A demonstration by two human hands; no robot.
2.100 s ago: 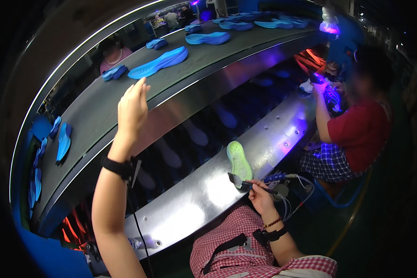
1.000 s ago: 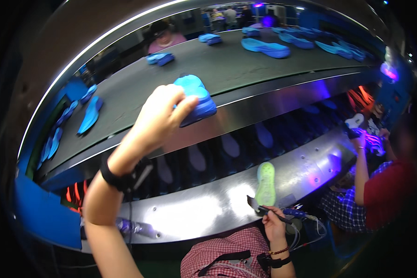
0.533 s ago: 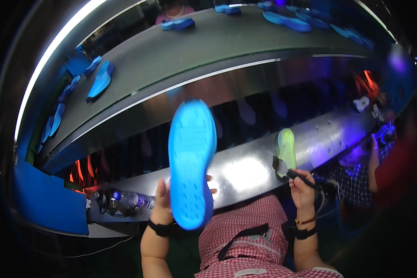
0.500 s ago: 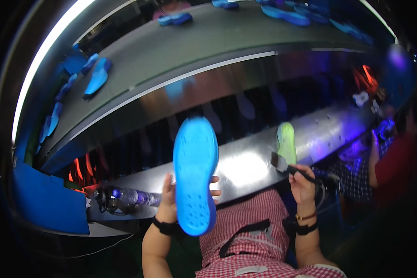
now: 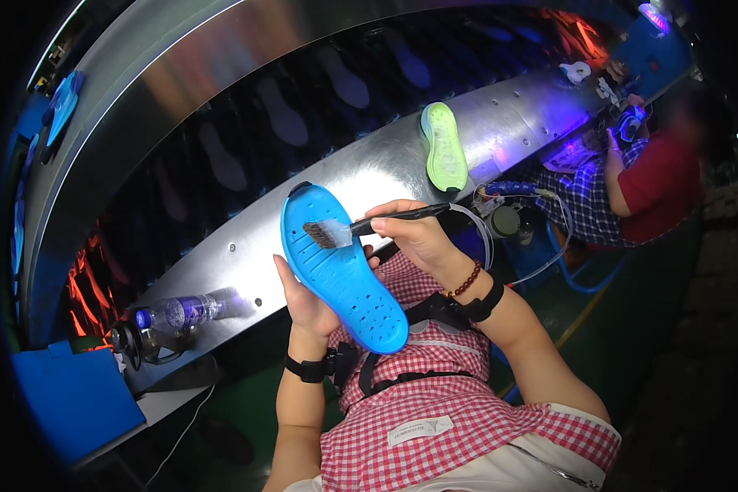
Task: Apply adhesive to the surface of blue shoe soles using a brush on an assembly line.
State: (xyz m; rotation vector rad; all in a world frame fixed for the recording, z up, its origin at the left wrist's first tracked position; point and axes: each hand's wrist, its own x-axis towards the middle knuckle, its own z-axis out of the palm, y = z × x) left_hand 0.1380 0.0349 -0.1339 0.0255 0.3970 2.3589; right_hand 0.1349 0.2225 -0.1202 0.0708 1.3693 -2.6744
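A bright blue shoe sole [image 5: 348,283] with small holes and ridges rests in my left hand [image 5: 307,303], whose fingers support it from beneath and along its sides. My right hand [image 5: 418,238] grips the black handle of a brush [image 5: 330,234]. The brush's bristles lie against the upper part of the sole's face, near its ridges. Beyond my right hand, a yellow-green shoe sole [image 5: 445,152] lies on the metal ledge [image 5: 369,172].
Purple-capped bottles [image 5: 184,313] stand at the ledge's left end, above a blue box [image 5: 74,402]. Sole shapes [image 5: 287,111] fill the dark space behind the ledge. A co-worker in a red top [image 5: 660,176] sits at right; a tube [image 5: 553,254] hangs nearby.
My right hand has brought the brush left onto the blue sole. The sole has tilted, its top end leaning left. My view has turned down, so the conveyor has mostly left the picture.
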